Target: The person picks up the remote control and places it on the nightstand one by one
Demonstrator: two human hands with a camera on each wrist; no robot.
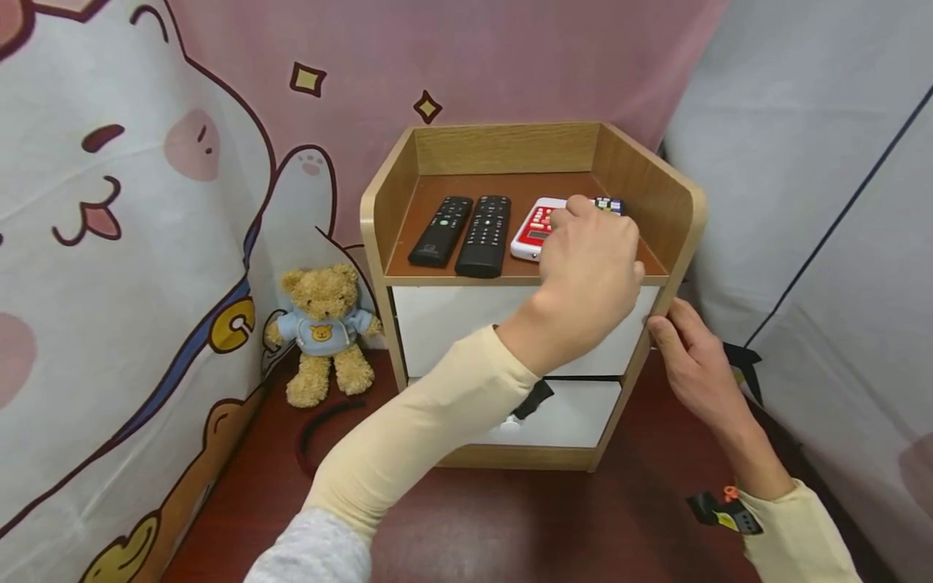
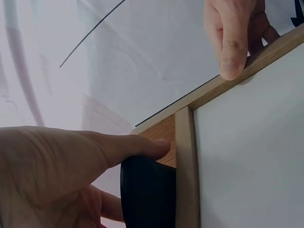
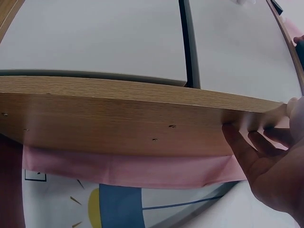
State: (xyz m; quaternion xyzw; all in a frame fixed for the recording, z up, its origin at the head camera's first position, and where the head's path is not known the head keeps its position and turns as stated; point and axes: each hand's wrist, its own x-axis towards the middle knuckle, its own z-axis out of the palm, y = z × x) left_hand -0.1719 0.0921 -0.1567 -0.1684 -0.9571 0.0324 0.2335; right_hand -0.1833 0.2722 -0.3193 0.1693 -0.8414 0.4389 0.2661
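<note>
A small wooden cabinet has an open top shelf and white drawer fronts. On the shelf, my left hand grips a black remote control, most of it hidden under the hand in the head view. Up close, the left wrist view shows the thumb along one edge of that dark remote. My right hand touches the cabinet's right side, thumb on the front edge and extended fingertips against the outer panel. Left of my left hand lies a red and white calculator-like device, partly covered.
Two more black remotes, one left of the other, lie on the shelf. Raised wooden walls bound it at back and sides. A teddy bear sits left of the cabinet, near a dark curved band on the floor.
</note>
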